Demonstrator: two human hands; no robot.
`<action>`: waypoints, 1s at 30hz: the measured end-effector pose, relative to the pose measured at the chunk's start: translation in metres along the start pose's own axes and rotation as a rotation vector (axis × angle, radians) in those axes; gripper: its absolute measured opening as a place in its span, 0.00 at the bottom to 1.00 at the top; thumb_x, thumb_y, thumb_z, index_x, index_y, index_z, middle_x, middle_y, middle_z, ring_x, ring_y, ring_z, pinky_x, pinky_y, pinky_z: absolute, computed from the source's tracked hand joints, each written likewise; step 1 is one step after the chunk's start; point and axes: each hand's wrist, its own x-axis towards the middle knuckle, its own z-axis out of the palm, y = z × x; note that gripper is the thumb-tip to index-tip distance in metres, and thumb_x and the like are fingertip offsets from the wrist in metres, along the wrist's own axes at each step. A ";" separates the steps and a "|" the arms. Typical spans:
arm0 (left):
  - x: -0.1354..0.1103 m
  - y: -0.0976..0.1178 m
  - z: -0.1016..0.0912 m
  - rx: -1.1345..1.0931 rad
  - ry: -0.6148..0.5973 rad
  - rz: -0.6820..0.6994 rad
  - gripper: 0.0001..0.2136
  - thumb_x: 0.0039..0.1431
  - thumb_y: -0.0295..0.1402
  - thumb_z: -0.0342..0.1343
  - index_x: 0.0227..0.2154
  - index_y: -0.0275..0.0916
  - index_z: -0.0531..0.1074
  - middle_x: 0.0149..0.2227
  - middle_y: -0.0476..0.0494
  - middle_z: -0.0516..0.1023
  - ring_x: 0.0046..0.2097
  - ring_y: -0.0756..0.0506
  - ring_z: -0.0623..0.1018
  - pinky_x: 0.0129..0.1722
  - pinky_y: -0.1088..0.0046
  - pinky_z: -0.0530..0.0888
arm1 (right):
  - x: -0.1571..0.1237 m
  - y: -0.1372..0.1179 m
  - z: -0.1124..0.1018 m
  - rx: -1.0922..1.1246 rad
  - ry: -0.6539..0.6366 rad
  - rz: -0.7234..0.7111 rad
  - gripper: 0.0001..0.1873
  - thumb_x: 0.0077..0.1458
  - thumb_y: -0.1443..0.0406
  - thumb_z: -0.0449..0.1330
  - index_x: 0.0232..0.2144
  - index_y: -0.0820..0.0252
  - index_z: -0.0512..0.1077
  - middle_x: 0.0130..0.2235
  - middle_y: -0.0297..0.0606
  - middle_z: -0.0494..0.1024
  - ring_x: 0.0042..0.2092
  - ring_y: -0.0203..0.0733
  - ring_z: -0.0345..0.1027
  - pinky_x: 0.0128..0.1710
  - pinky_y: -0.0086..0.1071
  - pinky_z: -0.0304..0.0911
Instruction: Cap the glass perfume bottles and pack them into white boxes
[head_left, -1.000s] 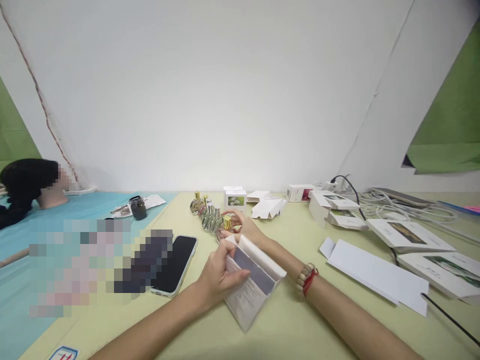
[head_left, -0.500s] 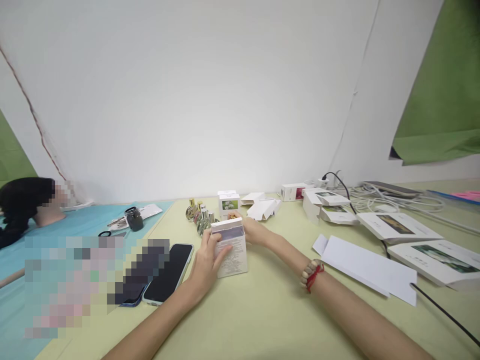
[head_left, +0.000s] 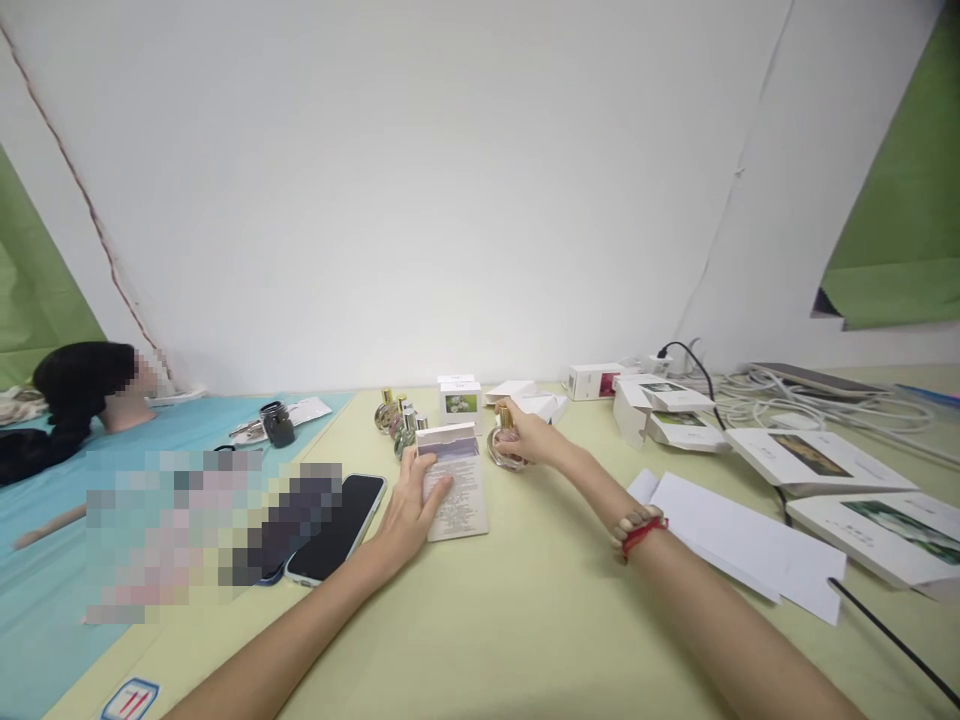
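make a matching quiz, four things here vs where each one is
1 white printed cardboard box
2 round glass bottle with gold cap
3 black smartphone
4 small dark glass jar

a on the blue cloth
b held by the left hand
c held by the right hand
d flat on the yellow-green table, beside the left hand

Pairs: 1-b, 2-c, 3-d, 4-a

Yellow-green table (head_left: 525, 620) carries 2 phones (head_left: 335, 527), small bottles (head_left: 396, 417), white boxes (head_left: 670, 402) (some flat).
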 end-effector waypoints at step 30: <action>-0.009 -0.006 -0.001 0.081 -0.222 0.067 0.10 0.61 0.35 0.38 0.44 0.40 0.50 0.39 0.43 0.65 0.37 0.48 0.70 0.37 0.67 0.68 | -0.036 -0.112 -0.047 0.118 -0.039 -0.455 0.24 0.45 0.61 0.59 0.44 0.54 0.55 0.35 0.32 0.66 0.32 0.31 0.60 0.29 0.24 0.53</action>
